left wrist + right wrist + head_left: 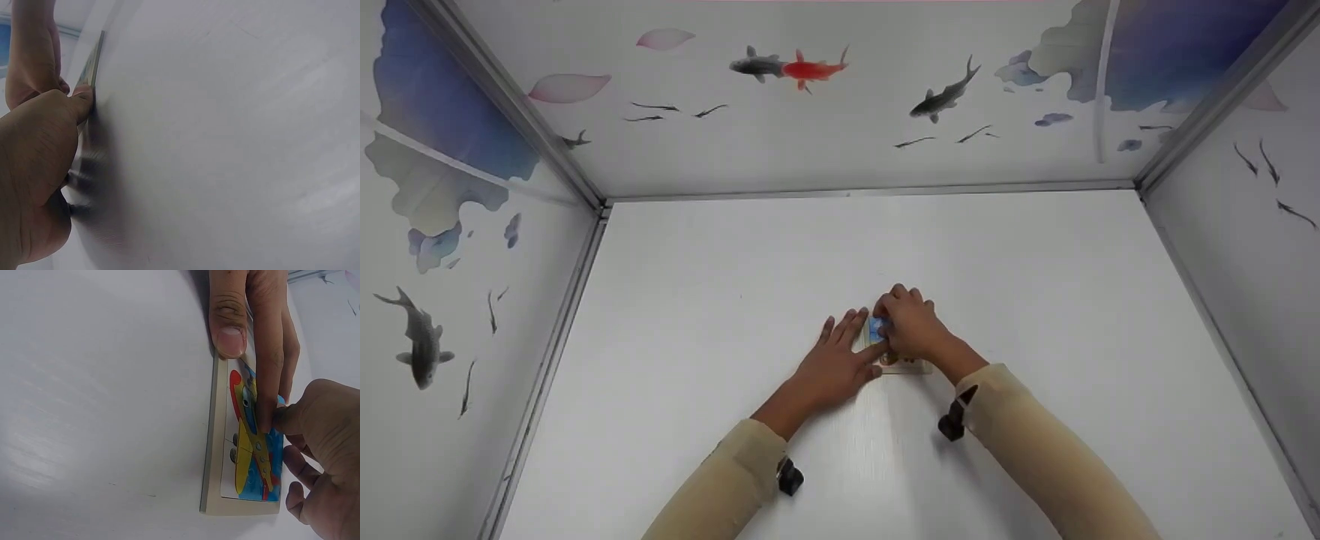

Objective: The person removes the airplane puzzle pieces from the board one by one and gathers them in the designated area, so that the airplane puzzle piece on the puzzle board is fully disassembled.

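A small wooden jigsaw puzzle (913, 368) lies flat on the white table, largely covered by the hands in the head view. Its picture of a yellow, red and blue plane (244, 458) sits within a pale wooden border (212, 498). My left hand (832, 367) has its fingers extended; the thumb touches the border and the index finger presses the picture. Over the far part of the puzzle, my right hand (913, 328) has curled fingers and pinches at a piece with its thumb. Its fingertips are partly hidden. The left wrist view shows only the puzzle's edge (95, 64).
A white tabletop (720, 262) surrounds the puzzle. Panels painted with fish (810, 70) and leaves stand at the back and both sides, joined by grey metal rails (847, 193). A black device (951, 424) is on the right wrist, another (790, 477) on the left.
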A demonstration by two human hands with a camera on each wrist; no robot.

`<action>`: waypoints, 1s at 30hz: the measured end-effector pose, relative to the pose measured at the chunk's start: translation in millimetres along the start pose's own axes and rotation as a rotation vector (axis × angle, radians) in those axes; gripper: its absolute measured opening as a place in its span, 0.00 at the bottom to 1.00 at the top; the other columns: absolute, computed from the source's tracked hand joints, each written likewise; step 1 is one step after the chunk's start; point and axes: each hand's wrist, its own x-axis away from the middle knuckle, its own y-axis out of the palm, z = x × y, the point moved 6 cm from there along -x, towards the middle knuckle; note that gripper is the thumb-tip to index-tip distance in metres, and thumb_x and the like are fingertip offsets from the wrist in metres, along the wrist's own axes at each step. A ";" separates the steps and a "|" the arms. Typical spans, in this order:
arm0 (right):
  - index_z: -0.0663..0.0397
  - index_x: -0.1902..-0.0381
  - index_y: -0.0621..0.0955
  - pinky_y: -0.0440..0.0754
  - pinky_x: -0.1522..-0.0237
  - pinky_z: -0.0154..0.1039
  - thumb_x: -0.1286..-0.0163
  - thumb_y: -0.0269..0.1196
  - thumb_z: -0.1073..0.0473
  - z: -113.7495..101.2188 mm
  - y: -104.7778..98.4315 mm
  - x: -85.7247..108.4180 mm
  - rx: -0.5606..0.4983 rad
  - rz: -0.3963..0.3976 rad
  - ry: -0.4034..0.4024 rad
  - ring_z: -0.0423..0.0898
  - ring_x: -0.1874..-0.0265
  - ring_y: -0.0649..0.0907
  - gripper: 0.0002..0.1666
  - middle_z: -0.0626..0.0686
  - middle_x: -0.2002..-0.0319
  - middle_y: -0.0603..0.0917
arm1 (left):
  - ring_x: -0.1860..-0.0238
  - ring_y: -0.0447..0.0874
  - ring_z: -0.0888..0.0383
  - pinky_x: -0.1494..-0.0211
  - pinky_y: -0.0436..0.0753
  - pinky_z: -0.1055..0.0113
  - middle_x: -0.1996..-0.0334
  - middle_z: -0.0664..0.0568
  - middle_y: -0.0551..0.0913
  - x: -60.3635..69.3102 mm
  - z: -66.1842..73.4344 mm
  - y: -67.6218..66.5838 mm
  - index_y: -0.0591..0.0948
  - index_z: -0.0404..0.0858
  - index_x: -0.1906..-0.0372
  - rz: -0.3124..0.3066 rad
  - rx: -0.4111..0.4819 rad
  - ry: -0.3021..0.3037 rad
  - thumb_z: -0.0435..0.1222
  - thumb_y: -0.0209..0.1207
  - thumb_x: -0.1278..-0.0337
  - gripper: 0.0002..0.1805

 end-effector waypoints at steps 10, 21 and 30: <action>0.57 0.42 0.83 0.81 0.32 0.63 0.18 0.67 0.61 -3.4 0.0 -0.1 -0.007 -0.008 -0.004 0.58 0.43 0.80 0.12 0.58 0.44 0.80 | 0.06 0.39 0.43 0.07 0.48 0.38 0.07 0.44 0.43 0.5 0.7 -2.1 0.64 0.64 0.12 0.003 0.000 -0.006 0.60 0.41 0.10 0.31; 0.59 0.42 0.84 0.87 0.35 0.54 0.17 0.65 0.65 -2.7 -0.7 1.2 -0.094 -0.004 -0.075 0.57 0.41 0.85 0.10 0.58 0.42 0.77 | 0.07 0.42 0.42 0.08 0.52 0.37 0.07 0.43 0.45 -0.7 -0.2 -0.6 0.65 0.65 0.13 0.019 -0.020 0.004 0.60 0.42 0.11 0.31; 0.63 0.41 0.88 0.88 0.36 0.55 0.20 0.65 0.71 -3.8 -6.8 5.8 -0.181 -0.014 -0.200 0.58 0.40 0.86 0.14 0.59 0.41 0.77 | 0.06 0.39 0.44 0.07 0.47 0.38 0.07 0.45 0.43 -0.3 0.5 -1.5 0.64 0.65 0.12 -0.004 0.021 -0.003 0.61 0.41 0.11 0.31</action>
